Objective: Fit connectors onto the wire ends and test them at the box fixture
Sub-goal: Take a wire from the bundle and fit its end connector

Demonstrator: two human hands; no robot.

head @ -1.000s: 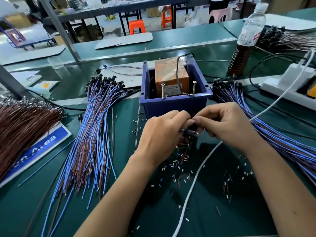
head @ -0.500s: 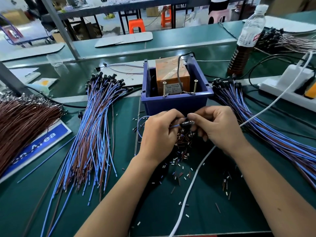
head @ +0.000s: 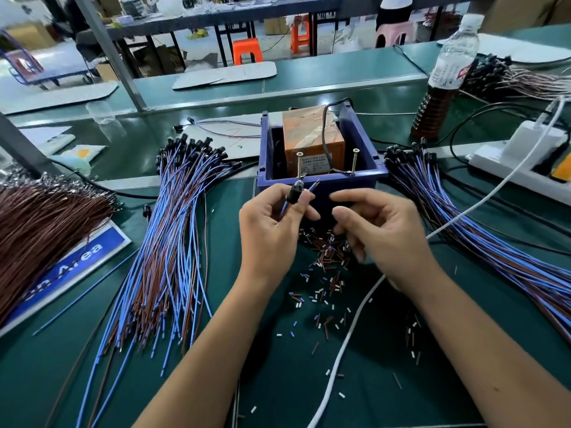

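One wire assembly (head: 296, 196), a small black connector with a clear bulb-like tip and thin blue and brown leads, is pinched upright between the thumb and fingers of the left hand (head: 272, 223), just in front of the blue box fixture (head: 321, 180). Its bared wire ends point up toward the left of two brass screws (head: 299, 163) that stand on the fixture's near rim, close to it; whether they touch cannot be told. The right hand (head: 380, 236) hovers just beside the left, fingers loosely curled and holding nothing. Inside the fixture sits an orange block (head: 312, 134) with a black cord running over it. Below the hands, cut bits of insulation (head: 324, 273) lie scattered on the green tabletop (head: 278, 381). A large bundle of blue and brown wires (head: 163, 257) fans out to the left, another bundle (head: 479, 236) to the right. A white cable (head: 349, 335) crosses the tabletop under the right forearm. A drink bottle (head: 445, 75) stands behind the fixture to the right, near a white power strip (head: 513, 159).
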